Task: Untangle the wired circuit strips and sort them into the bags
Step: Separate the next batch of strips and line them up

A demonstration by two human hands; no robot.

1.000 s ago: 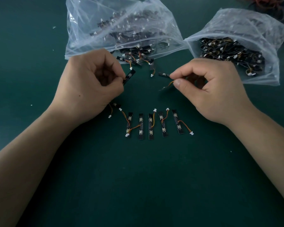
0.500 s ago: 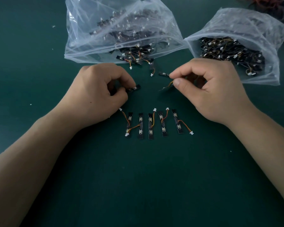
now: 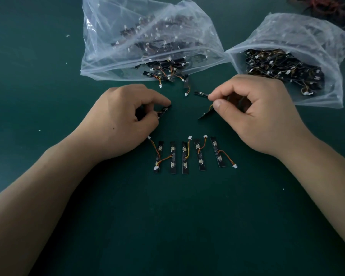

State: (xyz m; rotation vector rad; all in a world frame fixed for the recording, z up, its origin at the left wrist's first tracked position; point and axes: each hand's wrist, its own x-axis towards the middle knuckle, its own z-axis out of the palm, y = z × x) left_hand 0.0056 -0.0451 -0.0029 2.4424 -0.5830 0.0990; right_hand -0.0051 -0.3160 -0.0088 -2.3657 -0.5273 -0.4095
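My left hand [image 3: 121, 121] pinches a small black circuit strip [image 3: 164, 111] between thumb and forefinger, just above the mat. My right hand [image 3: 255, 114] grips another wired strip [image 3: 205, 114] that angles down to the left, and its fingertips touch a second strip [image 3: 200, 94] lying flat. Several untangled strips [image 3: 184, 156] with orange wires and white plugs lie in a neat row between my wrists. A clear bag [image 3: 108, 46] at the back centre spills strips from its mouth. A second clear bag [image 3: 307, 36] full of strips sits at the back right.
The surface is a dark green mat [image 3: 167, 226]. A loose strip [image 3: 186, 84] lies by the first bag's mouth. A pile of red and dark wires [image 3: 327, 6] shows at the top right corner. Small white specks [image 3: 67, 36] dot the left side.
My left hand has dropped lower and rightward, turning its strip from tilted up to nearly flat near the mat. The right hand has stayed in place.
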